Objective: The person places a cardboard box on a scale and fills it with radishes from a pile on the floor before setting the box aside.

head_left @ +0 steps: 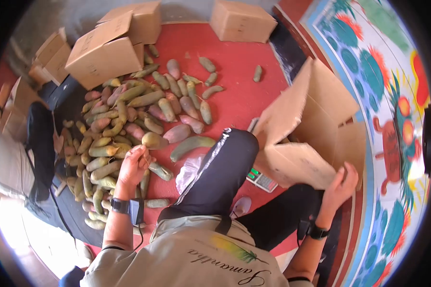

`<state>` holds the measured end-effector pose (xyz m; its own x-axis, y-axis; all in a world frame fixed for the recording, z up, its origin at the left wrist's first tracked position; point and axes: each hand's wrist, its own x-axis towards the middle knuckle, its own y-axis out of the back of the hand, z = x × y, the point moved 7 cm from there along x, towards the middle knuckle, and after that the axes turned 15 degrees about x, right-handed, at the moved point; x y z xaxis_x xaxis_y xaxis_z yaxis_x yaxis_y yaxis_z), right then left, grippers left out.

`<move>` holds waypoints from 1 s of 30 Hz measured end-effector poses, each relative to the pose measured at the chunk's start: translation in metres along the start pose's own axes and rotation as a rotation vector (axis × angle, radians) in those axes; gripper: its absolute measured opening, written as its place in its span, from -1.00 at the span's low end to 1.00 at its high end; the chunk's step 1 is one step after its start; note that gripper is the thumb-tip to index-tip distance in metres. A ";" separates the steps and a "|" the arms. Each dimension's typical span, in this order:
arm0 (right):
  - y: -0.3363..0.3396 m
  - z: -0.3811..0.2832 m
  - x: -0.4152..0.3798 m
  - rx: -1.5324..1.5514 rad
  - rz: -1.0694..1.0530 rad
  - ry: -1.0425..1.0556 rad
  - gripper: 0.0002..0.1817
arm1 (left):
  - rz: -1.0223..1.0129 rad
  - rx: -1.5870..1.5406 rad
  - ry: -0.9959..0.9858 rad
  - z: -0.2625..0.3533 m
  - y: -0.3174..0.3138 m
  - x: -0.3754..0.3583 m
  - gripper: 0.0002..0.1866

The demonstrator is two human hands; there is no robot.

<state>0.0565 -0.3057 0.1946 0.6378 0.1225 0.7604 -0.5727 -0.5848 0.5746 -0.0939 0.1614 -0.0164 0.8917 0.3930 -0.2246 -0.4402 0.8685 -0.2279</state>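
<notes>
My left hand (135, 166) is over the near side of a large heap of green and reddish radishes (100, 150). Its fingers are closed at the end of a plump yellow-green radish (154, 140). Just below lies another green radish (161, 171). My right hand (341, 185) grips the near flap edge of an open cardboard box (301, 162); part of its fingers is hidden. Under the box's left side, a scale (262, 181) shows a lit green display. What lies inside the box is mostly hidden by its flaps.
Several cardboard boxes (103, 55) stand behind the heap, another box (243, 21) at the back. Loose radishes (207, 64) are scattered over the red floor (239, 95). A white plastic bag (189, 171) lies by my knee. Another person (9, 153) sits at the left. A painted wall (383, 95) borders the right.
</notes>
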 end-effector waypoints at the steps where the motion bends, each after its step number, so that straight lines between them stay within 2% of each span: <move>1: 0.000 -0.009 -0.001 0.010 0.000 0.007 -0.81 | -0.044 0.021 -0.066 0.022 -0.016 -0.002 -0.68; 4: -0.001 -0.035 -0.003 0.039 -0.015 0.065 -0.78 | -0.223 0.002 -0.288 0.080 -0.059 -0.010 -0.66; 8: -0.005 -0.059 -0.011 0.240 -0.089 0.137 -0.68 | -0.481 -0.113 -0.471 0.140 -0.116 -0.031 -0.69; 10: -0.010 -0.073 -0.017 0.327 -0.151 0.172 -0.55 | -0.514 -0.138 -0.474 0.150 -0.137 -0.040 -0.68; 12: -0.019 -0.087 -0.023 0.403 -0.233 0.240 -0.39 | -0.635 -0.280 -0.452 0.155 -0.160 -0.049 -0.72; 13: -0.022 -0.094 -0.025 0.444 -0.267 0.244 -0.32 | -0.749 -0.255 -0.471 0.155 -0.174 -0.051 -0.78; 14: -0.025 -0.101 -0.027 0.486 -0.301 0.251 -0.24 | -0.574 -0.249 -0.382 0.149 -0.182 -0.057 -0.78; 16: -0.032 -0.106 -0.033 0.579 -0.350 0.275 -0.13 | -0.723 -0.265 -0.360 0.149 -0.212 -0.067 -0.77; 18: -0.034 -0.101 -0.035 0.630 -0.286 0.233 -0.14 | -0.753 -0.542 -0.112 0.142 -0.227 -0.075 -0.73; 19: -0.035 -0.098 -0.039 0.628 -0.284 0.229 -0.14 | -0.732 -0.415 -0.161 0.147 -0.236 -0.079 -0.69; 20: -0.037 -0.088 -0.041 0.668 -0.253 0.125 -0.20 | -0.921 -0.375 -0.228 0.147 -0.239 -0.082 -0.63; 21: -0.037 -0.079 -0.043 0.708 -0.221 0.022 -0.26 | -0.923 -0.340 -0.277 0.150 -0.244 -0.084 -0.62; 23: -0.028 -0.076 -0.042 0.664 -0.195 0.037 -0.32 | -0.925 -0.303 -0.325 0.151 -0.247 -0.087 -0.60; 25: -0.016 -0.072 -0.036 0.552 -0.147 0.062 -0.43 | -0.735 -0.309 -0.203 0.136 -0.231 -0.075 -0.59; 26: -0.011 -0.068 -0.033 0.525 -0.113 0.087 -0.42 | -0.846 -0.333 -0.226 0.135 -0.231 -0.071 -0.65; 27: -0.006 -0.060 -0.032 0.481 -0.126 0.047 -0.42 | -0.820 -0.266 -0.279 0.129 -0.227 -0.064 -0.63; 29: 0.008 -0.047 -0.027 0.417 -0.101 -0.010 -0.42 | -0.830 -0.116 -0.355 0.123 -0.220 -0.049 -0.44; 30: 0.016 -0.041 -0.023 0.396 -0.064 -0.025 -0.42 | -0.751 -0.066 -0.407 0.118 -0.214 -0.040 -0.46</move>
<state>0.0114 -0.2857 0.1988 0.6810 0.1520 0.7163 -0.2916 -0.8410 0.4558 -0.0225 -0.0045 0.1530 0.9121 -0.1903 0.3631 0.2882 0.9276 -0.2377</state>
